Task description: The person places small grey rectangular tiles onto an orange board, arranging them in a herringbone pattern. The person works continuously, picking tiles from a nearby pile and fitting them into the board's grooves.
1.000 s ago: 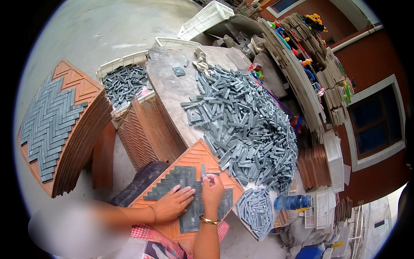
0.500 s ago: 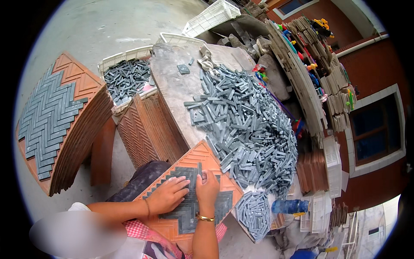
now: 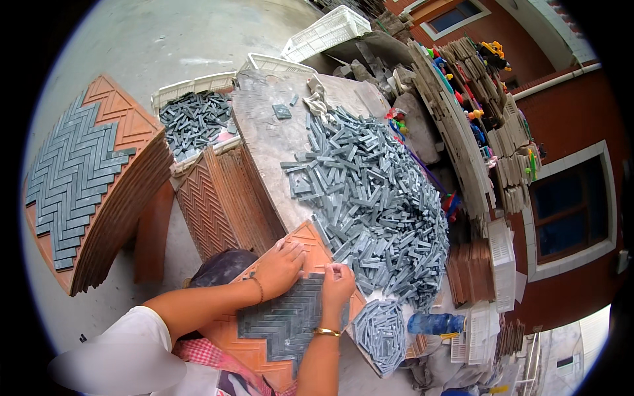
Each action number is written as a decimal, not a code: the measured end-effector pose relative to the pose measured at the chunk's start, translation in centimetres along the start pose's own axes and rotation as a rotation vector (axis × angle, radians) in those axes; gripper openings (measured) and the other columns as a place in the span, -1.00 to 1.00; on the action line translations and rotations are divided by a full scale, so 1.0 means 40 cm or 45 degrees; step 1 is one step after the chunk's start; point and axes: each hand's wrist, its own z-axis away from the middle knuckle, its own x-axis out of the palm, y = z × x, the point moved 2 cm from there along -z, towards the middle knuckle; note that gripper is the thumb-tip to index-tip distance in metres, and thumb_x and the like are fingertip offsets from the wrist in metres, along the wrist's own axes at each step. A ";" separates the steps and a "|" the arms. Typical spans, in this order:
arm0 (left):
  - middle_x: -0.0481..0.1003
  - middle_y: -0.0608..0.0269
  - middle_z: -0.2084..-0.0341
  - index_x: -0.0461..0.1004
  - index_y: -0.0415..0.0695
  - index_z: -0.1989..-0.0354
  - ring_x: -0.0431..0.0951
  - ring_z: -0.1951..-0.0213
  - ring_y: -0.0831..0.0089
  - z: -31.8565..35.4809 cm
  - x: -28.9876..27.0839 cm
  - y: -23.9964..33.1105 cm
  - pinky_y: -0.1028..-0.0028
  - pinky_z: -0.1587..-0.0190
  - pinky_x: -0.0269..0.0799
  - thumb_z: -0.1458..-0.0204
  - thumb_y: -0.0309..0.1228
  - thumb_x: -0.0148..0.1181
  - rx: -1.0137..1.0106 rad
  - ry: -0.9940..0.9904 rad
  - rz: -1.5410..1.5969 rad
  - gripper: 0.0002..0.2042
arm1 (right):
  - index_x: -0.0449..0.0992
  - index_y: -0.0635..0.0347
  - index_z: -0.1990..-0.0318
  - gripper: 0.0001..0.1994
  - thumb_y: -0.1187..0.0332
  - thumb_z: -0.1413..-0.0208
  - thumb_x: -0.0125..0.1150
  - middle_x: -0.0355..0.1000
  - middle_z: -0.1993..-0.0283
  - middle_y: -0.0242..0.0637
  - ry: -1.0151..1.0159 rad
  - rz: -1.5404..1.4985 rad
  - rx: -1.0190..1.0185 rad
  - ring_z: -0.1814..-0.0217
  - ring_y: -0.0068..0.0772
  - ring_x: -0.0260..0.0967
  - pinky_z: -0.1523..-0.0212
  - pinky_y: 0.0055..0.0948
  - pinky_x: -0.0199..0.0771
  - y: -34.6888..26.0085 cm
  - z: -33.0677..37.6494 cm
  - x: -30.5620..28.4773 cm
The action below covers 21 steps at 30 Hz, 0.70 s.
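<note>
From where I stand, the work in hand looks like setting slim grey strips into a grooved orange board (image 3: pixel 236 340), which lies tilted corner-on at the near side, just below the heaped worktable (image 3: pixel 257 122). Dark laid strips (image 3: pixel 281 328) already fill much of its middle in a zigzag, while bare grooves show at its far corner and along the near left. The left hand (image 3: pixel 281 269) reaches over the far left part of the board, its fingers loosely extended, nothing visible in its grasp. The right hand (image 3: pixel 338 285) is at the right of the pattern, thumb and fingers drawn close together; I can't tell whether a strip is pinched between them, or whether they press on one. My guess is that a piece is being placed or nudged true at the pattern's far edge. If so, the next move calls for lining a strip up with its groove and seating it level with its neighbours, without knocking those out of line. Supply is no trouble: the big pile of loose strips (image 3: pixel 376 208) sits close by, far and to the right of the board. Over on the left, a well-filled board (image 3: pixel 79 178) tops a stack, showing much the same pattern.
</note>
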 end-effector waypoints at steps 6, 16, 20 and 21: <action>0.32 0.06 -0.13 0.34 -0.30 -0.07 0.21 -0.24 0.20 0.017 0.050 -0.001 0.14 -0.29 0.01 0.01 -0.28 0.16 -0.020 0.007 -0.066 -0.51 | 0.49 0.30 0.30 -0.70 0.27 0.12 0.36 0.46 0.36 -0.10 0.051 0.372 0.174 0.27 -0.08 0.43 0.21 -0.20 0.39 -0.018 -0.096 0.015; 0.19 -0.01 -0.23 0.24 -0.33 -0.18 0.07 -0.32 0.19 0.100 0.008 0.047 0.11 -0.31 -0.05 -0.06 -0.19 0.08 0.090 -0.172 -0.241 -0.43 | 0.48 0.31 0.25 -0.73 0.43 0.14 0.34 0.50 0.30 -0.14 -0.113 -0.114 0.520 0.28 -0.35 0.48 0.30 -0.43 0.47 0.008 -0.096 0.014; 0.20 -0.04 -0.22 0.26 -0.35 -0.15 0.11 -0.30 0.17 0.079 -0.007 0.044 0.11 -0.29 -0.01 -0.03 -0.20 0.12 0.115 -0.192 -0.224 -0.43 | 0.50 0.36 0.24 -0.74 0.48 0.12 0.36 0.49 0.37 -0.32 -0.452 -0.744 0.592 0.41 -0.61 0.41 0.38 -0.62 0.43 0.030 -0.051 0.031; 0.20 -0.04 -0.22 0.26 -0.35 -0.15 0.11 -0.30 0.17 0.077 -0.010 0.048 0.12 -0.29 -0.01 -0.03 -0.20 0.13 0.129 -0.225 -0.236 -0.42 | 0.49 0.36 0.23 -0.75 0.50 0.11 0.36 0.47 0.41 -0.37 -0.483 -0.728 0.595 0.44 -0.70 0.35 0.44 -0.65 0.37 0.002 -0.046 0.022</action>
